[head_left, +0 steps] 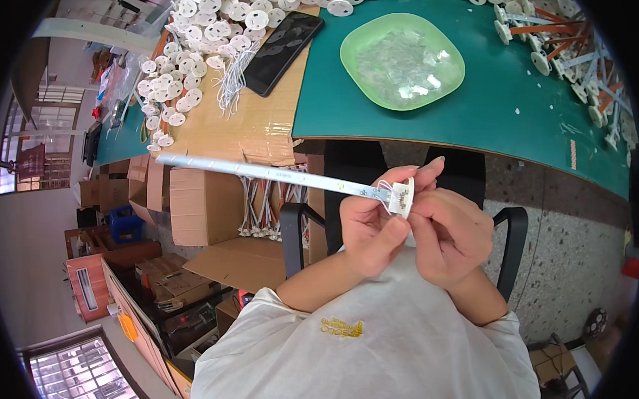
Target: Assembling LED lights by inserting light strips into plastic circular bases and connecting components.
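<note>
A long, thin LED strip board (276, 175) runs out to the left from my hands, its far end slightly blurred. At its right end sits a white round cap (402, 197), seen nearly edge-on, with thin white wires looping between cap and board. My left hand (371, 229) is closed around the joint, fingers behind the strip and thumb near the cap. My right hand (453, 230) pinches the cap's right side; its fingertips partly hide the rim. Both hands are in front of my chest, short of the table edge.
A green table (528, 115) carries a light green bowl (350, 65) of small clear pieces, a black phone (284, 53), white wires (232, 83) and piled white round caps (215, 27). More capped strips (589, 63) lie far right. An open cardboard box (200, 204) of strips stands below; chair armrests (513, 249) flank me.
</note>
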`<state>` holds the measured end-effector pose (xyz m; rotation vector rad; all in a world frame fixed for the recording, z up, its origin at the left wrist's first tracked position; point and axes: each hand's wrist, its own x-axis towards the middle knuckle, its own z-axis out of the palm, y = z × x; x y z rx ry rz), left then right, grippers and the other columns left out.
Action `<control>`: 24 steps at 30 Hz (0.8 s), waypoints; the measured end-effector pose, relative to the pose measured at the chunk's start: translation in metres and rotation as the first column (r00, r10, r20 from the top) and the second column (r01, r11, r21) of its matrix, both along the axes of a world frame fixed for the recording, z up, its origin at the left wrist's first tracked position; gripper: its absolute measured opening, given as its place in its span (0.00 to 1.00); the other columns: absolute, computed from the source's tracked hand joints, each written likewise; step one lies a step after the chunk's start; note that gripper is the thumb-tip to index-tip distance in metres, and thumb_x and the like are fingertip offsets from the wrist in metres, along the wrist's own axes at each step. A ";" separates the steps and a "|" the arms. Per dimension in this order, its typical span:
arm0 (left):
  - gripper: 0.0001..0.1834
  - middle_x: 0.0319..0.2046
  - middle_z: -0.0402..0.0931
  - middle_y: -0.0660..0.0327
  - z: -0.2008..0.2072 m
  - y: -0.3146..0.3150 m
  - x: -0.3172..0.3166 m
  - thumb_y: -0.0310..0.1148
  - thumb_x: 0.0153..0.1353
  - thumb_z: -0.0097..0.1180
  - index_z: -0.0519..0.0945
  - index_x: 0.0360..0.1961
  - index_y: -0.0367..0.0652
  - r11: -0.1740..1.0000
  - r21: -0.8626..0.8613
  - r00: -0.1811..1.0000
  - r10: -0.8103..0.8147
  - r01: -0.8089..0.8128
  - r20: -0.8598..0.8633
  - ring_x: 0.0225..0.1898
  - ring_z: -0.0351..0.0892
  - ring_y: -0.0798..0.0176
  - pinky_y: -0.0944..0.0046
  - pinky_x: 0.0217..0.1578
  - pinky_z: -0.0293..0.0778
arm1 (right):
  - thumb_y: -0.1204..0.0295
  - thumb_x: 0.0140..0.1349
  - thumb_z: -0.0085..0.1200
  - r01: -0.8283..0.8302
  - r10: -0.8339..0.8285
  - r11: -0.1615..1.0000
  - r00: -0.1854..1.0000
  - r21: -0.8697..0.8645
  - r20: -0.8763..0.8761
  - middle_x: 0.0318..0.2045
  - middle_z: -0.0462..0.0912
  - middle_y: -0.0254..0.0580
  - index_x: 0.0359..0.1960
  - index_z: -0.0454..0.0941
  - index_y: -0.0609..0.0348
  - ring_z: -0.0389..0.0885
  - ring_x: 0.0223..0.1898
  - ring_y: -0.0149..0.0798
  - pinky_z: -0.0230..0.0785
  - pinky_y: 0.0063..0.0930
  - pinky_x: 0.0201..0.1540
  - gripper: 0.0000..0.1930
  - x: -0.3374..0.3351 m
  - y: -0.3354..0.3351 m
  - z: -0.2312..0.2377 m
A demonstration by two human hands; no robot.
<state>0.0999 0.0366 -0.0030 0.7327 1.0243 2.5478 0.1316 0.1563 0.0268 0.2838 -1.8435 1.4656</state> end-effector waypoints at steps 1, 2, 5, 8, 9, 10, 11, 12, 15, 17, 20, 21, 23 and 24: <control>0.29 0.60 0.69 0.41 0.001 -0.002 -0.003 0.32 0.66 0.55 0.63 0.65 0.30 0.999 0.003 0.999 -0.052 0.052 -0.014 0.69 0.59 0.42 0.47 0.67 0.57 | 0.88 0.44 0.57 0.005 -0.005 1.000 1.000 0.001 0.004 0.23 0.81 0.46 0.28 0.79 0.69 0.82 0.23 0.44 0.76 0.27 0.29 0.08 -0.001 0.001 -0.001; 0.29 0.61 0.69 0.41 0.000 -0.001 -0.005 0.32 0.66 0.55 0.63 0.65 0.31 0.999 0.014 0.999 -0.052 0.052 0.016 0.69 0.58 0.43 0.47 0.67 0.56 | 0.88 0.45 0.58 -0.020 0.020 1.000 0.999 -0.018 0.033 0.24 0.81 0.46 0.29 0.80 0.69 0.82 0.24 0.43 0.76 0.27 0.30 0.08 -0.004 0.002 -0.003; 0.29 0.63 0.67 0.43 0.000 0.000 -0.006 0.31 0.67 0.54 0.62 0.66 0.33 0.993 0.109 0.997 -0.054 0.048 0.054 0.70 0.58 0.43 0.48 0.68 0.56 | 0.86 0.47 0.60 -0.064 0.067 0.997 0.995 -0.037 0.069 0.25 0.82 0.45 0.30 0.80 0.68 0.84 0.27 0.42 0.76 0.25 0.32 0.07 -0.006 0.003 -0.007; 0.29 0.63 0.66 0.44 0.002 0.003 -0.006 0.31 0.67 0.54 0.62 0.66 0.34 0.993 0.108 0.995 -0.047 0.037 0.091 0.70 0.57 0.43 0.48 0.68 0.56 | 0.87 0.53 0.56 -0.075 0.075 0.997 0.997 0.000 0.004 0.27 0.82 0.48 0.33 0.77 0.72 0.81 0.26 0.38 0.72 0.23 0.28 0.06 -0.005 0.005 -0.009; 0.29 0.63 0.66 0.44 0.001 0.004 -0.006 0.31 0.67 0.54 0.62 0.66 0.34 0.994 0.102 0.994 -0.051 0.041 0.093 0.70 0.57 0.43 0.48 0.68 0.56 | 0.87 0.53 0.56 -0.078 0.079 0.997 0.996 -0.014 0.032 0.27 0.82 0.48 0.33 0.78 0.72 0.81 0.27 0.38 0.72 0.23 0.29 0.06 -0.005 0.006 -0.008; 0.29 0.63 0.67 0.44 0.000 0.004 -0.007 0.31 0.67 0.54 0.62 0.66 0.34 0.994 0.095 0.995 -0.055 0.047 0.082 0.70 0.57 0.43 0.48 0.68 0.56 | 0.87 0.53 0.56 -0.081 0.083 0.996 0.995 -0.028 0.060 0.27 0.83 0.48 0.33 0.78 0.72 0.82 0.27 0.37 0.72 0.24 0.29 0.05 -0.004 0.007 -0.008; 0.30 0.63 0.67 0.45 -0.001 0.005 -0.007 0.32 0.67 0.55 0.62 0.66 0.34 0.995 0.089 0.996 -0.059 0.052 0.070 0.70 0.57 0.43 0.48 0.68 0.56 | 0.87 0.53 0.56 -0.077 0.079 0.996 0.995 -0.035 0.061 0.27 0.83 0.48 0.33 0.78 0.72 0.82 0.27 0.37 0.72 0.24 0.29 0.05 -0.004 0.007 -0.008; 0.30 0.63 0.67 0.45 -0.001 0.005 -0.007 0.32 0.67 0.55 0.62 0.66 0.34 0.995 0.082 0.995 -0.063 0.057 0.073 0.70 0.57 0.43 0.48 0.68 0.56 | 0.87 0.53 0.56 -0.063 0.064 0.998 0.996 -0.022 0.059 0.27 0.82 0.48 0.32 0.78 0.71 0.82 0.27 0.38 0.73 0.24 0.29 0.05 -0.005 0.008 -0.008; 0.30 0.63 0.67 0.46 -0.002 0.007 -0.006 0.32 0.67 0.55 0.62 0.66 0.34 0.995 0.084 0.994 -0.061 0.054 0.088 0.70 0.58 0.43 0.48 0.68 0.57 | 0.86 0.51 0.57 -0.018 0.018 1.000 0.999 0.011 0.027 0.25 0.82 0.47 0.31 0.78 0.71 0.81 0.25 0.39 0.73 0.24 0.28 0.05 -0.005 0.007 -0.008; 0.30 0.62 0.68 0.46 -0.003 0.009 -0.005 0.31 0.66 0.56 0.62 0.66 0.33 0.997 0.075 0.997 -0.026 0.021 0.066 0.69 0.59 0.42 0.49 0.67 0.58 | 0.86 0.50 0.57 0.013 -0.013 0.999 1.000 0.033 -0.003 0.25 0.82 0.47 0.30 0.78 0.70 0.81 0.24 0.40 0.73 0.25 0.28 0.05 -0.007 0.006 -0.009; 0.30 0.62 0.69 0.46 -0.006 0.009 -0.003 0.31 0.65 0.56 0.62 0.66 0.33 0.999 0.054 0.999 -0.006 0.003 0.041 0.68 0.60 0.43 0.49 0.67 0.59 | 0.86 0.47 0.56 0.086 -0.082 0.995 0.994 0.060 -0.073 0.23 0.81 0.47 0.29 0.78 0.71 0.79 0.21 0.42 0.72 0.26 0.26 0.06 -0.008 0.001 -0.014; 0.30 0.62 0.69 0.46 -0.007 0.010 -0.002 0.31 0.65 0.56 0.62 0.66 0.33 0.999 0.054 0.999 -0.009 0.006 0.044 0.68 0.60 0.43 0.49 0.67 0.59 | 0.87 0.47 0.55 0.110 -0.104 0.992 0.991 0.069 -0.085 0.23 0.80 0.47 0.29 0.77 0.72 0.79 0.20 0.42 0.72 0.27 0.25 0.06 -0.007 0.001 -0.015; 0.30 0.61 0.69 0.47 -0.007 0.011 0.000 0.29 0.65 0.56 0.62 0.66 0.32 0.999 0.035 1.000 0.022 -0.022 0.012 0.68 0.60 0.43 0.49 0.67 0.60 | 0.87 0.46 0.54 0.134 -0.126 0.988 0.987 0.081 -0.096 0.23 0.80 0.48 0.29 0.77 0.72 0.79 0.20 0.43 0.72 0.28 0.24 0.06 -0.005 -0.001 -0.014; 0.30 0.61 0.69 0.47 -0.006 0.012 0.001 0.29 0.65 0.56 0.62 0.66 0.32 0.999 0.036 1.000 0.019 -0.019 0.016 0.68 0.60 0.43 0.49 0.67 0.60 | 0.88 0.46 0.53 0.161 -0.151 0.983 0.983 0.091 -0.105 0.23 0.80 0.49 0.29 0.77 0.72 0.78 0.20 0.43 0.72 0.28 0.24 0.06 -0.001 -0.003 -0.012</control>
